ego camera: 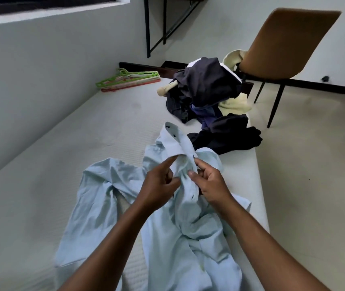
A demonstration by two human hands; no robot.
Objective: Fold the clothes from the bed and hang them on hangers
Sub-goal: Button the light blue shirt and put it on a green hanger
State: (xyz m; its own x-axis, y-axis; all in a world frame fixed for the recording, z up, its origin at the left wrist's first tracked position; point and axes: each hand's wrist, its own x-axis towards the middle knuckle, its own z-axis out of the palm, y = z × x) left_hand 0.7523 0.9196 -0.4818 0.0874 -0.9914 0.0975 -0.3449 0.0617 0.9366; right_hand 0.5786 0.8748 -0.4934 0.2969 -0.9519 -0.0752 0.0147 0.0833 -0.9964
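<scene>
Bare mattress holds a pale shirt; left hand and right hand pinch its collar front, seemingly straightening it; hangers next.

Bottom edge cuts off the shirt; left arm and right arm cover part of it. The hangers are too small to count. The clothes pile overlaps, pieces can't be told apart.

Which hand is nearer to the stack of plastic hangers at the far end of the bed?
Left. The left hand holds the light blue shirt on the side toward the hangers; the right hand grips it further right. Both are far from them.
</scene>
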